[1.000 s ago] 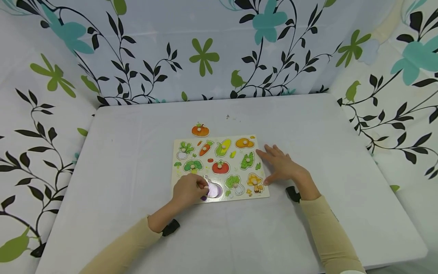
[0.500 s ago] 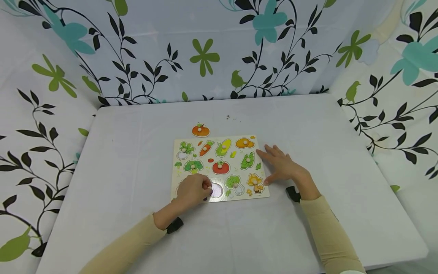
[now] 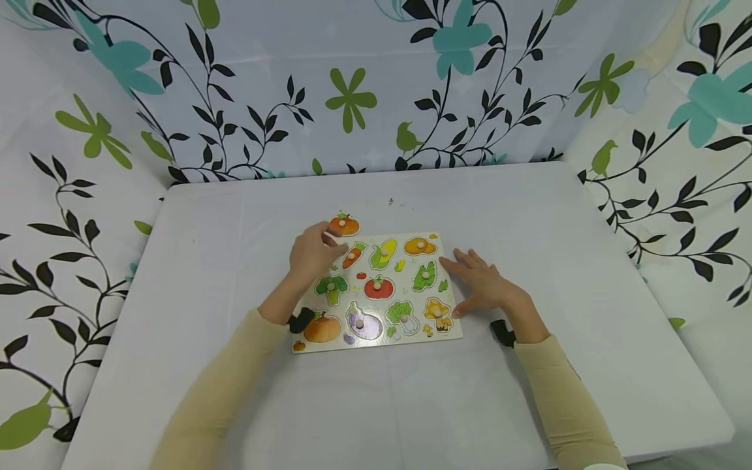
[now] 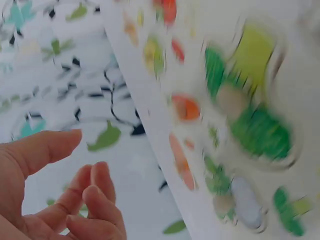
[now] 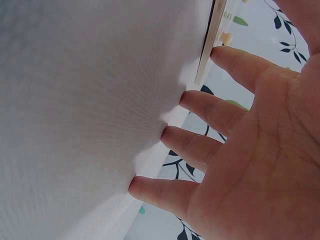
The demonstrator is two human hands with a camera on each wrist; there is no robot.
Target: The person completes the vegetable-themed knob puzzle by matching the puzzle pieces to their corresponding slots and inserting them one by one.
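A wooden peg puzzle board [image 3: 352, 274] printed with vegetables lies on the white table. My left hand [image 3: 310, 253] is over its far left corner, close beside a loose pumpkin piece [image 3: 344, 224] beyond the board's far edge. The left wrist view shows that hand [image 4: 65, 200] with thumb and fingers apart and nothing between them. An eggplant piece [image 3: 364, 324] with a knob sits in the board's near row. Left of it, the pumpkin recess [image 3: 322, 328] shows a printed pumpkin. Fingers spread, my right hand [image 3: 484, 284] rests fingertips on the table, one finger touching the board's edge.
Other knobbed pieces sit in the board, among them a broccoli [image 4: 260, 125], a tomato [image 3: 378, 287], a corn [image 3: 383, 253] and a mushroom [image 3: 437, 312]. A patterned curtain [image 3: 352, 98] surrounds the table [image 3: 247, 215] at the back and sides.
My left hand has let go of the eggplant piece, now lying in the board, and moved away toward the loose pumpkin piece. The right hand stays where it was.
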